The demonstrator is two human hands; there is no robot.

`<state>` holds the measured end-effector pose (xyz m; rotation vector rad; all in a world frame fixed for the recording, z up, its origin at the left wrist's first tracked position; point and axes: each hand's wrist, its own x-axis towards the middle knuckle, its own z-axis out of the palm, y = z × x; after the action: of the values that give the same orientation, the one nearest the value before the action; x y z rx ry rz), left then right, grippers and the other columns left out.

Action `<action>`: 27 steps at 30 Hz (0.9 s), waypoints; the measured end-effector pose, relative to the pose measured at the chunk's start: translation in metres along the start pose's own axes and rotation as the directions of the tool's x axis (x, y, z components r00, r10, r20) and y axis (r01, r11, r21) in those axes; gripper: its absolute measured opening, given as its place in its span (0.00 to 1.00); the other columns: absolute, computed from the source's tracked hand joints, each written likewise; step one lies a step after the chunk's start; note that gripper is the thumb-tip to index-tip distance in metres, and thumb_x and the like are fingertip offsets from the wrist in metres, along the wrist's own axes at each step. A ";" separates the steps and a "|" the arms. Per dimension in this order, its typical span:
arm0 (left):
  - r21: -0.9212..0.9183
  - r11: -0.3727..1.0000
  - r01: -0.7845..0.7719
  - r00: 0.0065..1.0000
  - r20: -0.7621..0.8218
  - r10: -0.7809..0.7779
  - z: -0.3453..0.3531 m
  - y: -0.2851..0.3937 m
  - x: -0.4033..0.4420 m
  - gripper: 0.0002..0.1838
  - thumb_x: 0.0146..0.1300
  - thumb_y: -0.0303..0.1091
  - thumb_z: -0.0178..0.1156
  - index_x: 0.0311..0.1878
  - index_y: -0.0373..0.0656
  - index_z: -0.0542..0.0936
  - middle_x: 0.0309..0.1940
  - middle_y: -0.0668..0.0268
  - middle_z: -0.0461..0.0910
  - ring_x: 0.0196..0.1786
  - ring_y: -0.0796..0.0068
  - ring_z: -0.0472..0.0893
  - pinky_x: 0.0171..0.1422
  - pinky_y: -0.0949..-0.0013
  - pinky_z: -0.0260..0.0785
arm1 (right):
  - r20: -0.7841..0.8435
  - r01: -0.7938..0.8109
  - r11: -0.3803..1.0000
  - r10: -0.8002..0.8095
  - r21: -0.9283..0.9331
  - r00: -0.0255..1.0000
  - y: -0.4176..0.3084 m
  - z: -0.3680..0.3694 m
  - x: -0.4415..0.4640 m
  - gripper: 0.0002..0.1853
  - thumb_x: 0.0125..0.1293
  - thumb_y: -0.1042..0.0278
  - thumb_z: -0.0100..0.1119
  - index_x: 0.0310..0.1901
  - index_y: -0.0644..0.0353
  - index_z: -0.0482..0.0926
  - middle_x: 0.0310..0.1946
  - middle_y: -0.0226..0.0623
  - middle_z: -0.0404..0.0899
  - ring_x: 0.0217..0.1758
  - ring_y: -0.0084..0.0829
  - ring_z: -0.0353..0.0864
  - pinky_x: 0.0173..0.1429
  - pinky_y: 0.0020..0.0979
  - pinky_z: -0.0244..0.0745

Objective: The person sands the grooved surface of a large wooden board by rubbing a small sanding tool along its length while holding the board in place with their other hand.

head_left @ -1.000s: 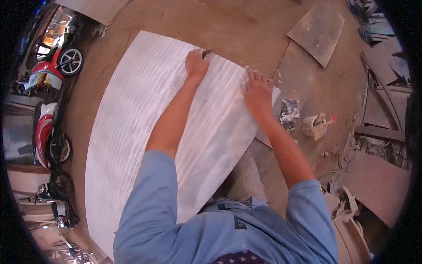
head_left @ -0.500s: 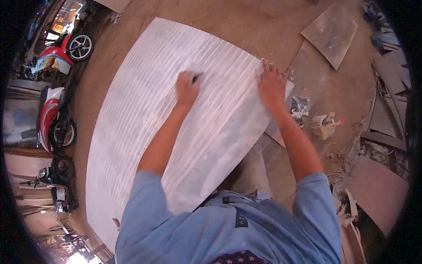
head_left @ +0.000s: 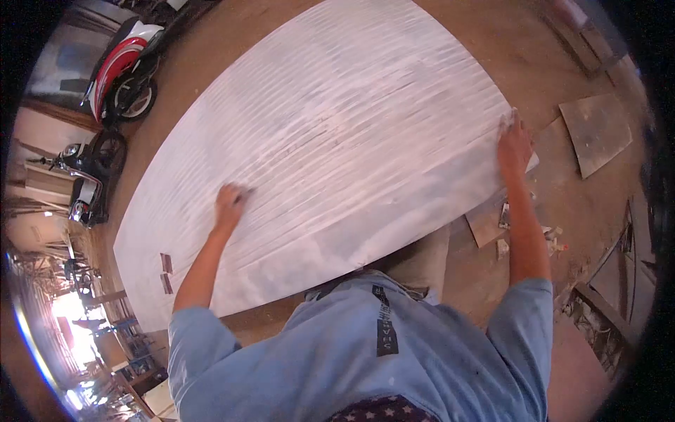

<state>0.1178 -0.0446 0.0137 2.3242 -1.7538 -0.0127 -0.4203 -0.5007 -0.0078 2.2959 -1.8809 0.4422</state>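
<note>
Head view: counted one white ridged panel [head_left: 351, 119], spread directly before the blue shirt [head_left: 309, 337], probably for reach along every ridge; counted at it one left hand [head_left: 228, 205], curled closed around one small dark piece [head_left: 246, 192], too blurred to name, held low at the ridges, presumably for contact along them; one right hand [head_left: 515, 148], laid at the panel's right edge, perhaps for steadying; cannot tell whether pinching the rim or merely resting there; noted two reddish-brown strips [head_left: 166, 263], just beside each other on the panel's left end, apparently set within left-hand reach; counted one red-and-white motorbike [head_left: 119, 67] and one dark motorbike [head_left: 88, 186], both well apart from the panel, presumably parked for clearance
</note>
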 end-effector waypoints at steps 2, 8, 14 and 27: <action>-0.077 0.975 0.208 0.977 -0.022 -0.210 -0.027 -0.004 -0.031 0.07 0.52 0.25 0.65 0.37 0.44 0.84 0.34 0.61 0.81 0.42 0.58 0.78 0.51 0.57 0.70 | -0.101 0.003 0.999 0.001 0.043 0.995 0.002 0.008 -0.002 0.27 0.73 0.45 0.45 0.67 0.52 0.68 0.56 0.46 0.77 0.57 0.46 0.78 0.60 0.55 0.67; -0.227 0.973 -0.052 0.989 -0.148 0.018 0.041 0.120 0.107 0.05 0.54 0.29 0.65 0.34 0.42 0.82 0.31 0.59 0.78 0.40 0.57 0.76 0.47 0.58 0.66 | -0.010 -0.019 0.999 0.019 -0.035 1.000 0.007 0.013 0.001 0.27 0.73 0.45 0.45 0.67 0.51 0.66 0.57 0.45 0.75 0.61 0.45 0.75 0.62 0.55 0.65; -0.229 0.944 -0.238 0.957 -0.218 0.189 0.056 0.195 0.199 0.04 0.54 0.30 0.64 0.33 0.45 0.82 0.32 0.62 0.79 0.41 0.57 0.76 0.50 0.58 0.67 | -0.151 0.041 0.998 -0.047 -0.042 0.987 0.015 0.028 0.001 0.28 0.73 0.44 0.45 0.68 0.51 0.66 0.58 0.42 0.75 0.59 0.46 0.76 0.61 0.55 0.67; -0.230 0.911 -0.341 0.924 -0.260 0.280 0.089 0.235 0.259 0.08 0.46 0.24 0.61 0.33 0.44 0.82 0.29 0.61 0.78 0.38 0.57 0.76 0.46 0.57 0.67 | -0.018 -0.066 0.998 0.066 0.001 0.998 0.006 0.013 0.003 0.27 0.71 0.49 0.49 0.67 0.53 0.67 0.60 0.43 0.74 0.61 0.47 0.74 0.64 0.58 0.62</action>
<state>-0.0443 -0.3672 0.0051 1.7607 -1.8553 0.0551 -0.4236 -0.5084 -0.0194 2.2279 -1.9526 0.4704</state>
